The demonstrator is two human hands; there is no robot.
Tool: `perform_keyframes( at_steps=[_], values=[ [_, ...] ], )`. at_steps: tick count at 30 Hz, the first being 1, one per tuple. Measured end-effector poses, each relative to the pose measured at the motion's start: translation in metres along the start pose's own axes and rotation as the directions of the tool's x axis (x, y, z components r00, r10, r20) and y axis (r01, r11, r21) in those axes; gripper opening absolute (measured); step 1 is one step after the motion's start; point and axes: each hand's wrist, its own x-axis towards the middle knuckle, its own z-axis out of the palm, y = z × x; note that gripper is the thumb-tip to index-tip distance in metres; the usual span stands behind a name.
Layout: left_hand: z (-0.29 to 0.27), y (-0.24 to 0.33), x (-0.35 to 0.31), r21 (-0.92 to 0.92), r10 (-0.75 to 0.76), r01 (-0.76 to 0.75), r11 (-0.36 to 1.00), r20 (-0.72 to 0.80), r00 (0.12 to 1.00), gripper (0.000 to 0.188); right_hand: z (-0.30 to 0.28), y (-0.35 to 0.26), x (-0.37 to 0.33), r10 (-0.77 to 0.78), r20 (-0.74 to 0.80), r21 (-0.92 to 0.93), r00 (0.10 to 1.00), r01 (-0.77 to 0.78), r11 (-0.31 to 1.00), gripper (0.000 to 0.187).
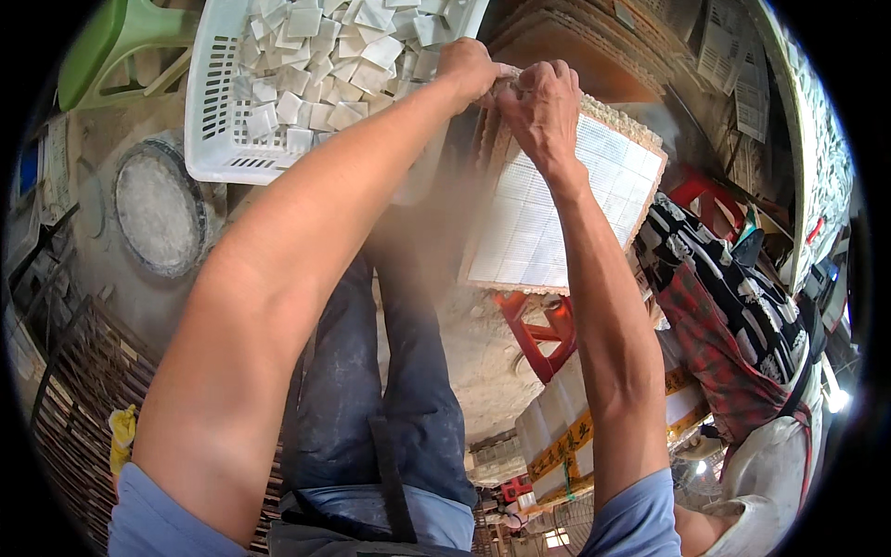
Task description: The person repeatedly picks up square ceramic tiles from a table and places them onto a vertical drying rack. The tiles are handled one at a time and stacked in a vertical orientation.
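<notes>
My two hands meet near the far corner of a stacked board [529,218], which has a pale, gridded top and rough, crumbly edges. My left hand [467,71] is closed beside the rim of a white plastic basket [206,165]. Right against it, my right hand [546,116] has its fingers bent and pressed together over the board's corner. Whatever the fingers pinch is too small or hidden to name. Many small, square, whitish tiles [320,70] fill the basket. A brown dusty blur hangs between my left forearm and the board.
Brown boards [575,51] are stacked at the far side. A red stool [548,343] stands under the gridded board. To the left are a round dusty tub [160,209], a green plastic chair [116,56] and woven slats [88,390]. Another person's pale sleeve [775,464] shows at lower right.
</notes>
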Motion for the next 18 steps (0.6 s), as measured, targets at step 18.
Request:
perform_keyframes(
  at_steps=[18],
  values=[
    [-0.005,-0.02,-0.063,-0.151,0.052,-0.085,0.985,-0.209,0.977,0.032,-0.04,-0.031,-0.121,0.189,-0.195,0.131,0.962,-0.166,0.977,0.026]
  ],
)
